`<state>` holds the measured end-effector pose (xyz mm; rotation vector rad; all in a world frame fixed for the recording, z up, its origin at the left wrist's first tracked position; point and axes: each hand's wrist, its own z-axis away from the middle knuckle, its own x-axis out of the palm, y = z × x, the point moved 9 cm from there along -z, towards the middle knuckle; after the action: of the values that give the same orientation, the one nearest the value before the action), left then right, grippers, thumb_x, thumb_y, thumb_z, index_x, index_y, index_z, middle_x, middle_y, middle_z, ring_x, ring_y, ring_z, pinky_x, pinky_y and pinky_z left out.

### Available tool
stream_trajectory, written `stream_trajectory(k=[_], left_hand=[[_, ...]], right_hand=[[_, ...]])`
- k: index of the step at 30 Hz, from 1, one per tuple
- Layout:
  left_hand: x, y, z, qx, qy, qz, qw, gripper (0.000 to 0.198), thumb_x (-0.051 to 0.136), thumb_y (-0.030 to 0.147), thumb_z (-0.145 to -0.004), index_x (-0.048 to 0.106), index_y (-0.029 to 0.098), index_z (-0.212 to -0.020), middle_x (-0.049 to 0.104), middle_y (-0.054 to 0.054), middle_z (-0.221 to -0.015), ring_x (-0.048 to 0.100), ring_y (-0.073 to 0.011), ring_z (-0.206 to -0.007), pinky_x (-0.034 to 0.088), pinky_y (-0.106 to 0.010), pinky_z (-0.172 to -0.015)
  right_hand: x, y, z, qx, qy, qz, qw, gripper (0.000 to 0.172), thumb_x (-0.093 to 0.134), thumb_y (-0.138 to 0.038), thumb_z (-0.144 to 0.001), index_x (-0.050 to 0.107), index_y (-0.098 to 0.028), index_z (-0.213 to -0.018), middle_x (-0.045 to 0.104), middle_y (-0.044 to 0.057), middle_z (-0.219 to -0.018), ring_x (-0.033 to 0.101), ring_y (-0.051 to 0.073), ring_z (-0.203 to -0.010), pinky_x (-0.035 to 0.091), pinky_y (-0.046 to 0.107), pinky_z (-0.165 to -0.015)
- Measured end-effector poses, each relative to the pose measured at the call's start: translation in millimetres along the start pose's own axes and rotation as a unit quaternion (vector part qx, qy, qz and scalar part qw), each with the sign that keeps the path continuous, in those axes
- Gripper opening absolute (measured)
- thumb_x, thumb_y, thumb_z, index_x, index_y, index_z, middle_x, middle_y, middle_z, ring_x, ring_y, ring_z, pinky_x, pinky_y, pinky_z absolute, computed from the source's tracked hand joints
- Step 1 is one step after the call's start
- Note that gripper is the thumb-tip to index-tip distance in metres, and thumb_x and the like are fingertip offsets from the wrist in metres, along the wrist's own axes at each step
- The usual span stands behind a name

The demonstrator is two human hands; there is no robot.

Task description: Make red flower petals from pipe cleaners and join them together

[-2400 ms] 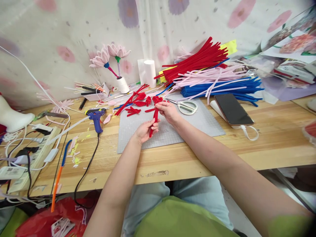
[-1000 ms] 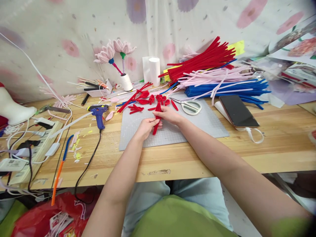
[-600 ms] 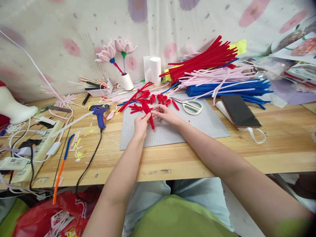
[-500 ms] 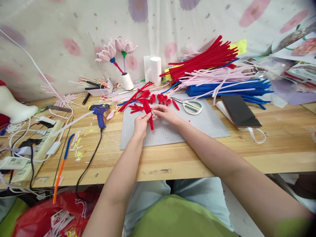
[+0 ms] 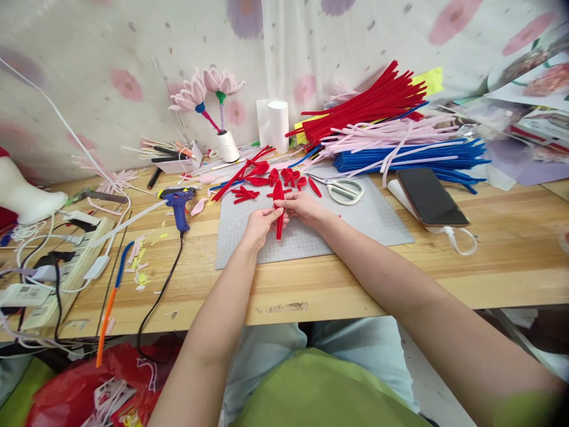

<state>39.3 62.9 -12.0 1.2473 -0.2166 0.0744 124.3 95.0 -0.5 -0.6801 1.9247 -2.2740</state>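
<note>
Over the grey cutting mat (image 5: pixel 364 222), both my hands are closed on one red pipe-cleaner petal (image 5: pixel 278 191), a leaf-shaped loop with a stem end pointing down toward me. My left hand (image 5: pixel 260 226) pinches its lower part. From the right, the fingers of my right hand (image 5: pixel 303 207) press on its middle, and part of it is hidden behind them. A short red pipe-cleaner piece (image 5: pixel 287 191) shows crosswise behind the petal. Just beyond lie several red pipe-cleaner shapes (image 5: pixel 291 177) and a small bundle of red pieces (image 5: pixel 244 194). Scissors (image 5: pixel 345 191) with pale handles rest right of them.
Bundles of red (image 5: pixel 364 107), pink (image 5: pixel 382 139) and blue pipe cleaners (image 5: pixel 409 157) lie at the back right, near a phone (image 5: pixel 431 198). A blue glue gun (image 5: pixel 180 212) stands left of the mat, its cord hanging over the edge. Behind stand pink pipe-cleaner flowers (image 5: pixel 207 89).
The petal has shifted slightly right and toward me, with my left hand along. My right fingers have moved onto its middle from beside it. A short crosswise red piece now shows behind it.
</note>
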Motion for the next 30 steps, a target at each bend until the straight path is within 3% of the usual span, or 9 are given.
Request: stream_trajectory(k=[9, 14, 17, 24, 27, 30], left_hand=[[7.4, -1, 0, 0.003, -0.01, 0.036, 0.999, 0.008, 0.056, 0.012, -0.077, 0.063, 0.008, -0.074, 0.064, -0.004, -0.065, 0.062, -0.0098, -0.061, 0.052, -0.03, -0.073], [0.8, -3, -1, 0.004, 0.041, 0.017, 0.999, 0.012, 0.052, 0.009, -0.079, 0.06, 0.009, -0.069, 0.06, -0.001, -0.058, 0.057, -0.007, -0.052, 0.053, -0.029, -0.07], [0.8, -2, -3, 0.026, 0.031, -0.009, 0.999, 0.011, 0.055, 0.014, -0.078, 0.06, 0.01, -0.069, 0.06, 0.0, -0.058, 0.056, -0.0066, -0.051, 0.052, -0.027, -0.068], [15.7, 8, -4, 0.122, -0.077, -0.068, 0.987, 0.01, 0.062, 0.016, -0.069, 0.063, 0.013, -0.079, 0.066, -0.002, -0.073, 0.06, -0.0099, -0.061, 0.049, -0.025, -0.066], [18.5, 9, -3, 0.129, -0.075, -0.087, 0.985, 0.013, 0.066, 0.013, -0.064, 0.063, 0.014, -0.077, 0.065, 0.0, -0.068, 0.06, -0.0098, -0.062, 0.048, -0.022, -0.064], [14.7, 9, -3, 0.122, -0.034, -0.088, 0.988, 0.008, 0.065, 0.017, -0.066, 0.063, 0.014, -0.073, 0.063, 0.001, -0.063, 0.058, -0.0082, -0.057, 0.047, -0.021, -0.063]], right_hand=[[-16, -1, -4, -0.039, 0.089, 0.043, 0.994, 0.029, 0.073, -0.035, -0.053, 0.055, -0.013, -0.058, 0.054, -0.002, -0.055, 0.043, 0.006, -0.049, 0.03, 0.023, -0.05], [-4, -1, -3, -0.041, 0.034, 0.036, 0.998, 0.031, 0.074, -0.036, -0.052, 0.055, -0.013, -0.061, 0.053, -0.003, -0.054, 0.044, 0.006, -0.048, 0.03, 0.022, -0.048], [3, -1, 0, -0.017, -0.012, 0.029, 0.999, 0.03, 0.073, -0.036, -0.055, 0.056, -0.012, -0.064, 0.052, -0.003, -0.052, 0.042, 0.006, -0.046, 0.026, 0.021, -0.045], [-6, -3, 0, -0.004, 0.014, -0.035, 0.999, 0.028, 0.075, -0.03, -0.053, 0.059, -0.012, -0.066, 0.052, -0.003, -0.051, 0.041, 0.005, -0.043, 0.026, 0.021, -0.042], [-8, 0, -1, 0.007, 0.022, -0.041, 0.999, 0.027, 0.076, -0.028, -0.051, 0.058, -0.012, -0.065, 0.054, -0.003, -0.052, 0.043, 0.005, -0.044, 0.026, 0.021, -0.042], [-8, -1, 0, 0.007, 0.02, -0.024, 0.999, 0.027, 0.076, -0.029, -0.053, 0.058, -0.012, -0.064, 0.053, -0.002, -0.05, 0.043, 0.005, -0.043, 0.027, 0.021, -0.041]])
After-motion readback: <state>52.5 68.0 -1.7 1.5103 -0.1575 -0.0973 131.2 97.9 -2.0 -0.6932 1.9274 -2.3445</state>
